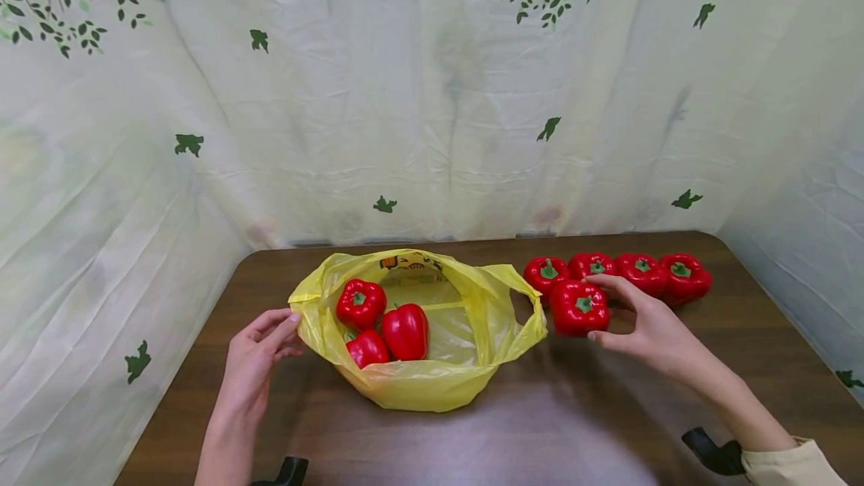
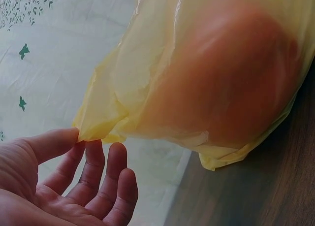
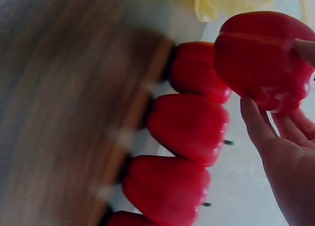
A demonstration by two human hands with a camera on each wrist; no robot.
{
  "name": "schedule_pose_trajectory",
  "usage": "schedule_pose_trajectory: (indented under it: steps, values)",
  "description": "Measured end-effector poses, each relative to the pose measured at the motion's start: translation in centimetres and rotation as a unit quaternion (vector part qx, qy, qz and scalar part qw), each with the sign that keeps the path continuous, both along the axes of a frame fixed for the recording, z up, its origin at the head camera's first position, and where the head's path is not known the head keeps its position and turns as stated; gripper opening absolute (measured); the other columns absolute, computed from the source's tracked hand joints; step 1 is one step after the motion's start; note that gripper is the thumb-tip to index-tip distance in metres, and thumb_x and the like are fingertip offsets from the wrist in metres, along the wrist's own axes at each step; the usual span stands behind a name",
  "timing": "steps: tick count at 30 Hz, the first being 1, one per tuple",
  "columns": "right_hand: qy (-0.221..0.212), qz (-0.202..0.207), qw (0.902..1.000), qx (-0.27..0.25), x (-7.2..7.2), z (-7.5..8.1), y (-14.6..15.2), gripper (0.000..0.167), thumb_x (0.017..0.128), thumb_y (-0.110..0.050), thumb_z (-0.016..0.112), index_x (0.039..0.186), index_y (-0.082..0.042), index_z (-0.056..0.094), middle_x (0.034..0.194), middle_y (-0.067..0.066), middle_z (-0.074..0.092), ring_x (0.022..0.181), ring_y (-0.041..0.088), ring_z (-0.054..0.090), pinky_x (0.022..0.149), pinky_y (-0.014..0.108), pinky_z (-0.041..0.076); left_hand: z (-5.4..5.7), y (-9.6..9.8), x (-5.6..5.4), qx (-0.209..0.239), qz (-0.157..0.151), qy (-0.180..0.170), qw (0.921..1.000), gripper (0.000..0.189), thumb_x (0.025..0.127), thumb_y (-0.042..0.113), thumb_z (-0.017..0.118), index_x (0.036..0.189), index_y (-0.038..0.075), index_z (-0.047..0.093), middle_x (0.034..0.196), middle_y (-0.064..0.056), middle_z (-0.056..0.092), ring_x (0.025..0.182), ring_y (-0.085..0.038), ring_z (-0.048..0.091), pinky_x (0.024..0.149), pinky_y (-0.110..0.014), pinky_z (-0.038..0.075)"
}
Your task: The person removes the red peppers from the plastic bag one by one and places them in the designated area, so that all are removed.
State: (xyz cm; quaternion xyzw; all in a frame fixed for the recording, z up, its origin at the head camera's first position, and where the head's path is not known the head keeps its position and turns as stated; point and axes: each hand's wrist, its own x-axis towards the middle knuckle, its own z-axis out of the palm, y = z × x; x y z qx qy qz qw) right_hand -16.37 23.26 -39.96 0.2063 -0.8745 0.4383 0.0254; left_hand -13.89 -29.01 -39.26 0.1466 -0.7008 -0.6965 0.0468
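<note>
A yellow plastic bag (image 1: 432, 388) stands with its mouth spread wide. Three red bell peppers, one of them the upright pepper (image 1: 407, 331), lie in its left part. My left hand (image 1: 259, 355) pinches the bag's left rim between thumb and fingertips; the left wrist view shows the pinched corner of the bag (image 2: 106, 115) closely. To the right of the bag, my right hand (image 1: 644, 325) grips a red bell pepper (image 1: 579, 309) with thumb and fingers. In the right wrist view this held pepper (image 3: 266, 58) is apart from the row behind it.
Several more red bell peppers (image 1: 640, 274) stand in a row at the table's back right. The brown wooden table (image 1: 513, 433) ends at a leaf-printed white curtain (image 1: 432, 96) behind and at the sides. A loop handle (image 1: 533, 328) of the bag sticks out rightward.
</note>
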Motion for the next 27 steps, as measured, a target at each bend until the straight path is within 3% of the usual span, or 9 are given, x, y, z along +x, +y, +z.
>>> schedule_pose_trajectory:
  steps: [12,18,27]
  values:
    - [-0.063,0.013,0.9979,-0.006,-1.0,-2.6,-0.4,0.07,0.079,-0.01,0.083,0.138,-0.006,0.046,0.136,0.016,0.05,0.114,0.036,0.061,0.085,0.035,0.056,0.0,0.0,0.0,0.009,-0.001,0.003,1.0,0.023,0.091,0.027,0.073,0.104,0.008,0.071,0.091,0.002,0.069,0.075,-0.014,0.066,0.07,-0.027,0.056]
    - [-0.095,0.014,0.9949,-0.031,-1.3,-3.3,-0.7,0.071,0.081,-0.01,0.081,0.141,-0.008,0.044,0.138,0.02,0.048,0.114,0.041,0.06,0.081,0.034,0.057,-0.1,0.1,0.0,0.001,0.0,-0.001,1.0,0.026,0.091,0.028,0.072,0.106,0.007,0.07,0.091,0.003,0.069,0.075,-0.014,0.066,0.07,-0.027,0.056]
    - [-0.082,-0.012,0.9965,-0.011,-1.4,-3.3,-1.4,0.07,0.083,-0.016,0.081,0.141,-0.008,0.043,0.138,0.019,0.048,0.117,0.041,0.057,0.08,0.037,0.057,-0.2,-0.1,-0.1,-0.001,0.003,-0.005,1.0,0.026,0.091,0.028,0.072,0.106,0.008,0.069,0.091,0.003,0.069,0.075,-0.014,0.066,0.07,-0.027,0.056]
